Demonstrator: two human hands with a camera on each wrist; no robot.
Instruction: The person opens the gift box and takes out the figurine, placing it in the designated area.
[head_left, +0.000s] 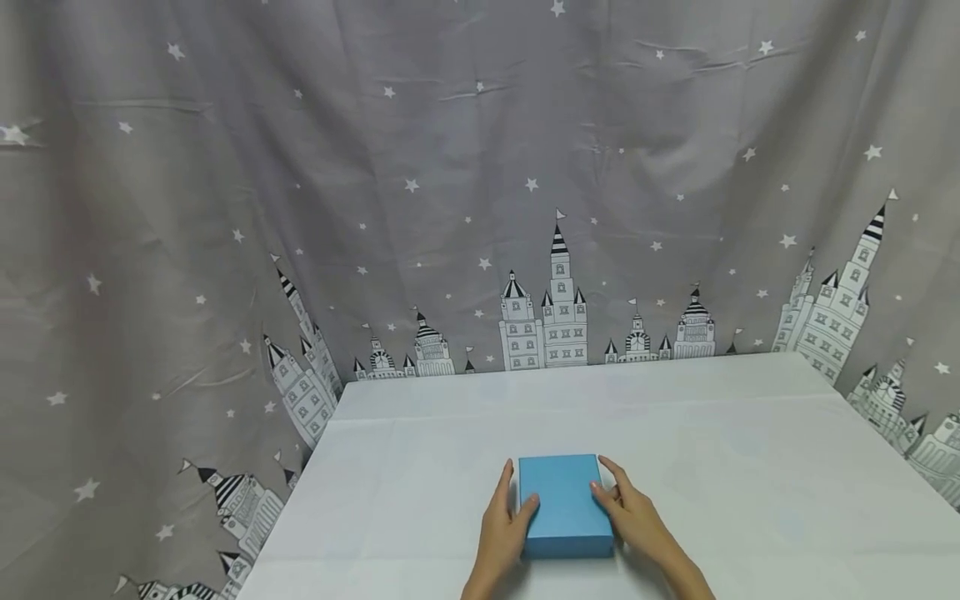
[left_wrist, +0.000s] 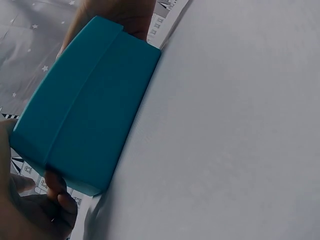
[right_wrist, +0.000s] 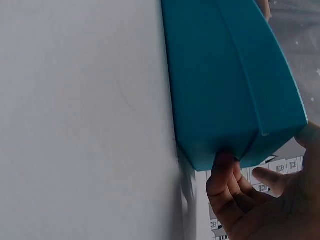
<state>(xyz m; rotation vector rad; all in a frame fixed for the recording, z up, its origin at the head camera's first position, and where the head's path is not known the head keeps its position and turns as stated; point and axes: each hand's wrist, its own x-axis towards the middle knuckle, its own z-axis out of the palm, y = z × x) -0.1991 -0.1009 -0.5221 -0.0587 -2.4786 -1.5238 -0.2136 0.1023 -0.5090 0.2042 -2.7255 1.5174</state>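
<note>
Behind everything, filling the upper and side parts of the head view, hangs a grey fabric curtain (head_left: 450,167) printed with white stars and black-and-white castles. Below it, in the lower centre and right of the frame, lies the white tabletop (head_left: 750,467), covered by a pale, faintly creased sheet.

Near the bottom centre of the head view, close to the tabletop's near edge, your flat rectangular blue cardboard box (head_left: 565,504) rests on that sheet, its lid on and its long sides running away from you. In the left wrist view the box (left_wrist: 85,110) fills the upper left of the frame, with the lid's seam showing along its side; in the right wrist view it (right_wrist: 225,80) fills the upper right.

Your two hands flank the box. Your left hand (head_left: 508,521) grasps its left side, thumb over the top edge and fingers (left_wrist: 55,182) tucked against the side wall. Your right hand (head_left: 628,510) grasps the right side the same way, with fingertips (right_wrist: 222,172) pressed to the wall at the box's corner.
</note>
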